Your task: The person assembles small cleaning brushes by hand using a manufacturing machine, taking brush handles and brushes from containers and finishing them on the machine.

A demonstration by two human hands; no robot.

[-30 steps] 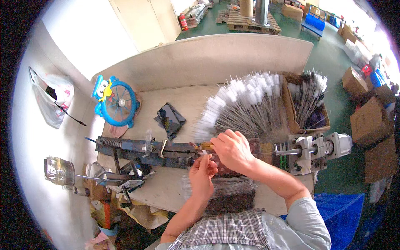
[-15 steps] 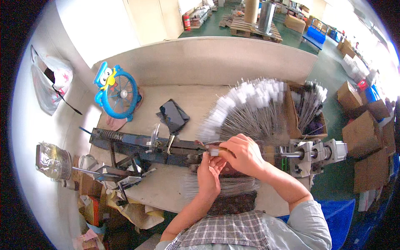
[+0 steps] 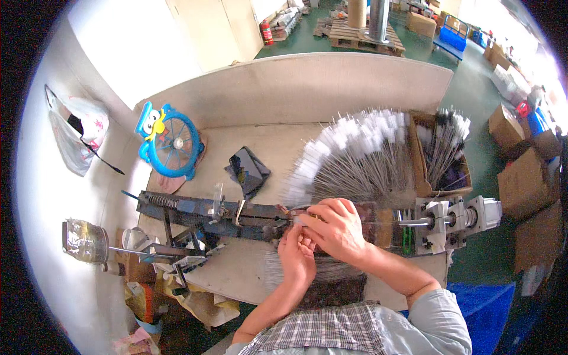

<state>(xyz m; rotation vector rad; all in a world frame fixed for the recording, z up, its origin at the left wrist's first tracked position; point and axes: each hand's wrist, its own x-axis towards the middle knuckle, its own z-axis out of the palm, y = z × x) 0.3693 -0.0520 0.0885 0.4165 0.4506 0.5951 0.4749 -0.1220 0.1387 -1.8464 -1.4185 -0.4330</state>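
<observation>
My right hand (image 3: 334,228) rests over the middle of a long dark metal machine (image 3: 201,210) that runs across the bench, its fingers pinched on a thin wire piece at the machine's clamp. Just below it, my left hand (image 3: 296,254) is cupped with fingertips touching the same spot. A fan of thin wire rods with white tips (image 3: 355,157) is spread on the bench right behind my hands. More thin wires (image 3: 278,273) lie under my left wrist.
A cardboard box of rods (image 3: 444,154) stands at the right, a motor unit (image 3: 461,219) ends the machine. A black phone (image 3: 248,168) and a blue fan (image 3: 171,142) lie at the back left. A glass jar (image 3: 83,239) sits at the left edge.
Both hands have stayed at the machine's middle, closing tighter together over the clamp. The view has shifted slightly as my head moved.
</observation>
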